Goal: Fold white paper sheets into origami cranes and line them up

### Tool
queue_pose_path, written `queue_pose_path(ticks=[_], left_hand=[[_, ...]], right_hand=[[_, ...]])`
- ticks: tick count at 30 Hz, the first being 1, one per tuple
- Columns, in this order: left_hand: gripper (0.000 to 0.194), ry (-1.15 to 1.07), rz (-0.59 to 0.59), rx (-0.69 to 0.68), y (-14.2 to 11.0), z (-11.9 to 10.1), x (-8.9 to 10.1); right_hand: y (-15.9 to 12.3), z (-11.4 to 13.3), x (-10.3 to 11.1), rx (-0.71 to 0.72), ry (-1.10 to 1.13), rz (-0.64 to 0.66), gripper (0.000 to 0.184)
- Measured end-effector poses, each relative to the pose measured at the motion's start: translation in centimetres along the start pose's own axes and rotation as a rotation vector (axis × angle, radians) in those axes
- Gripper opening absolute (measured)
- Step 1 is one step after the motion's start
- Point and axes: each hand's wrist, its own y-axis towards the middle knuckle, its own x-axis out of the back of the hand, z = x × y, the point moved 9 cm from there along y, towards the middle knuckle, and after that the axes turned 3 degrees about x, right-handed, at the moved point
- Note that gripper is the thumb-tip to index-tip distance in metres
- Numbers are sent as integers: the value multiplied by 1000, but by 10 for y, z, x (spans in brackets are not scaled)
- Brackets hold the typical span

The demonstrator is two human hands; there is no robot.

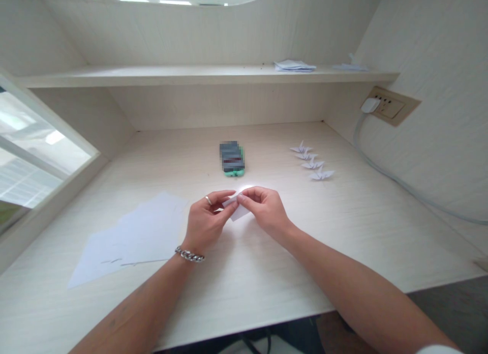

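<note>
A small folded piece of white paper point(240, 213) is held over the middle of the desk between my two hands. My left hand point(208, 219), with a ring and a chain bracelet, pinches its left part between thumb and fingers. On the other side, my right hand point(267, 209) grips the top right of the same paper with thumb and forefinger. Fingers cover much of the paper, so its exact fold is hidden. Several white origami cranes point(312, 164) stand in a row at the back right.
White paper sheets point(141, 232) lie left of my hands. Beyond them sits a phone in a green case point(232, 158), its screen blurred. Folded papers point(295, 65) rest on the shelf point(171, 75). A cable point(396, 178) runs down the right side from a wall socket point(394, 107).
</note>
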Motion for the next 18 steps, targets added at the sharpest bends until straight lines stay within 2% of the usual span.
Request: queue_pose_path(ticks=[3,7,10,14,18], left_hand=[[38,-26,19,68,1,5,-2],[38,-188,90,203,0,14,-11],[42,-242,73,233,0,14,-11],[44,-183,68,239,0,13,-8],[44,-118,72,235,0,12,-6]], right_hand=[[1,-2,2,-31,45,-35,18],[2,-4,7,-57,111,-100,20],[2,-7,8,-92,152,-122,23],[3,-8,8,-104,165,-104,24],[3,-9,4,-130,141,-25,27]])
